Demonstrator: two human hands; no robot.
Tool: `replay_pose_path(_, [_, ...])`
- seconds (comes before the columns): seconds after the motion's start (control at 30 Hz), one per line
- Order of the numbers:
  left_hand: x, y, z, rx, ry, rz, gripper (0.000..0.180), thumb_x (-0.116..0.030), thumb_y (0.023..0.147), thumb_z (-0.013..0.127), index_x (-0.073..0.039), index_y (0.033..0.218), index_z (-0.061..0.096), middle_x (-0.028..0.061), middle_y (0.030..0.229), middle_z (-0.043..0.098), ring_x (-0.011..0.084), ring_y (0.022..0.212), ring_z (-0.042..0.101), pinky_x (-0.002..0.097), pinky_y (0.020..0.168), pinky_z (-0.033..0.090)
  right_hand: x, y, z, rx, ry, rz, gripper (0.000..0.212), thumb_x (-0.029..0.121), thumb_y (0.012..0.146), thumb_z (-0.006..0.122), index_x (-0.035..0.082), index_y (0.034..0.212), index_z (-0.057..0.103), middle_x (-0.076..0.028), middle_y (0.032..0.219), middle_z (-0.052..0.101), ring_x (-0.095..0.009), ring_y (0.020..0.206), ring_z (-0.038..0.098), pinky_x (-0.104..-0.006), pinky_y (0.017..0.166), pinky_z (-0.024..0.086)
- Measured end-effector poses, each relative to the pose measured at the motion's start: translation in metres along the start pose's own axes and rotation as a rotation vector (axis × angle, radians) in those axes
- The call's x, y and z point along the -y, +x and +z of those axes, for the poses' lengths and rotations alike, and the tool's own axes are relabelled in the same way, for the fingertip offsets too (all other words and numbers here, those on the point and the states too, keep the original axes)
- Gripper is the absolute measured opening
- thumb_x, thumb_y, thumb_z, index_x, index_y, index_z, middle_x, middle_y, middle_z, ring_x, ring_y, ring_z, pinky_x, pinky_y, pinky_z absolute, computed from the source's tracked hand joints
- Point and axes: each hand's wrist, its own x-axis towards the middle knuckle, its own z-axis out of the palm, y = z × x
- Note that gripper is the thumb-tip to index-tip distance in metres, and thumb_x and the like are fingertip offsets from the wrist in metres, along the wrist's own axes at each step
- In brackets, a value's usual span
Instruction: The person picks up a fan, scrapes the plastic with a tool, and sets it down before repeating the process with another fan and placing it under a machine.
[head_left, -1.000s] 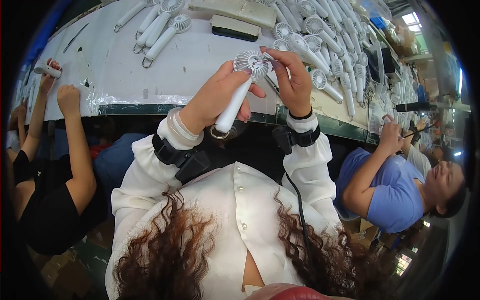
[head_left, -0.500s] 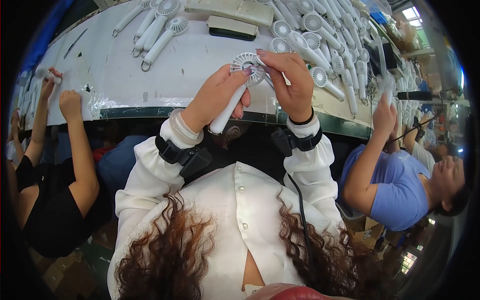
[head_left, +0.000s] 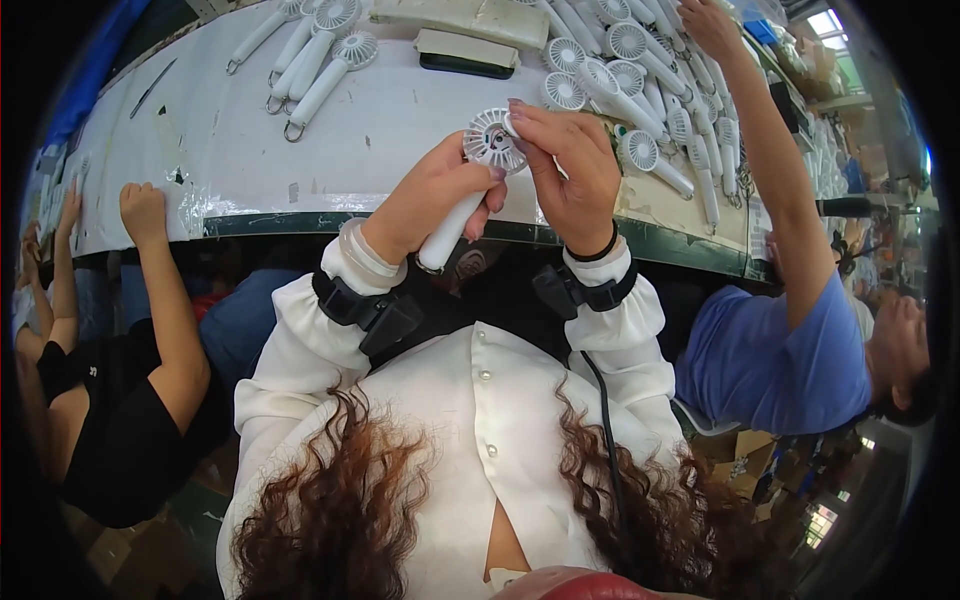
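Note:
My left hand (head_left: 428, 198) is closed around the white handle of a small handheld fan (head_left: 450, 232), its thumb near the base of the round slotted head. The fan tilts, with its head up and to the right and a metal ring at the handle's lower end. The middle of the head is uncovered, showing dark and coloured bits inside. Right beside that opening, my right hand (head_left: 575, 170) pinches a small white rounded piece (head_left: 509, 125) between thumb and fingers. Its outline is partly hidden by the fingertips.
Several white fans (head_left: 322, 85) lie at the back left, and a dense heap of fans (head_left: 625, 90) spreads at the right. A pale block-like pad (head_left: 465, 52) rests between them. Co-workers sit on both sides; one person's arm (head_left: 775, 150) reaches over the heap.
My right hand has drawn back slightly, and the head's open middle shows more. The right-hand co-worker's arm has stretched out over the heap. At left, a co-worker's hand has moved away.

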Motion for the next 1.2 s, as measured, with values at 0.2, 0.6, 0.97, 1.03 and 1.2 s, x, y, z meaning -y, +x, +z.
replay_pose_path(0.2, [-0.005, -0.004, 0.002, -0.025, -0.048, -0.05, 0.024, -0.023, 0.093, 0.05, -0.001, 0.102, 0.044, 0.0066, 0.075, 0.057, 0.0118, 0.049, 0.053, 0.024, 0.044, 0.044, -0.001, -0.001, -0.002, 0.041, -0.006, -0.039, 0.026, -0.006, 0.075, 0.068, 0.005, 0.099, 0.068, -0.009, 0.102, 0.069, -0.023, 0.087, 0.062, -0.0302, 0.076, 0.049])
replay_pose_path(0.6, [-0.018, -0.003, 0.016, -0.084, -0.021, -0.18, 0.027, -0.024, 0.094, 0.048, -0.001, 0.107, 0.041, 0.0094, 0.077, 0.059, 0.0132, 0.048, 0.055, 0.0276, 0.041, 0.047, -0.018, -0.024, 0.006, -0.089, 0.141, 0.126, 0.026, -0.004, 0.075, 0.068, 0.008, 0.098, 0.069, -0.007, 0.1, 0.068, -0.023, 0.088, 0.059, -0.0312, 0.079, 0.045])
replay_pose_path(0.97, [-0.012, -0.004, 0.012, -0.095, 0.043, -0.149, 0.024, -0.021, 0.097, 0.042, -0.001, 0.11, 0.04, 0.011, 0.08, 0.06, 0.0128, 0.046, 0.055, 0.0251, 0.041, 0.046, -0.015, -0.024, 0.003, -0.018, 0.099, 0.047, 0.024, -0.005, 0.08, 0.065, 0.005, 0.101, 0.067, -0.009, 0.102, 0.067, -0.023, 0.091, 0.059, -0.0311, 0.081, 0.045])
replay_pose_path(1.03, [-0.013, -0.005, 0.015, -0.105, 0.053, -0.139, 0.024, -0.021, 0.096, 0.044, -0.002, 0.111, 0.04, 0.011, 0.08, 0.06, 0.0134, 0.047, 0.055, 0.0251, 0.041, 0.047, -0.015, -0.024, 0.003, 0.002, 0.105, 0.058, 0.023, -0.006, 0.082, 0.063, 0.004, 0.102, 0.066, -0.01, 0.103, 0.067, -0.023, 0.093, 0.058, -0.0312, 0.083, 0.045])
replay_pose_path(1.2, [-0.014, -0.006, 0.019, -0.121, 0.063, -0.141, 0.031, -0.024, 0.094, 0.05, -0.002, 0.113, 0.04, 0.0107, 0.082, 0.061, 0.0148, 0.05, 0.057, 0.0267, 0.043, 0.049, -0.019, -0.031, 0.008, -0.04, 0.214, 0.163, 0.021, -0.003, 0.087, 0.059, 0.005, 0.106, 0.066, -0.01, 0.107, 0.066, -0.025, 0.096, 0.059, -0.032, 0.088, 0.043])
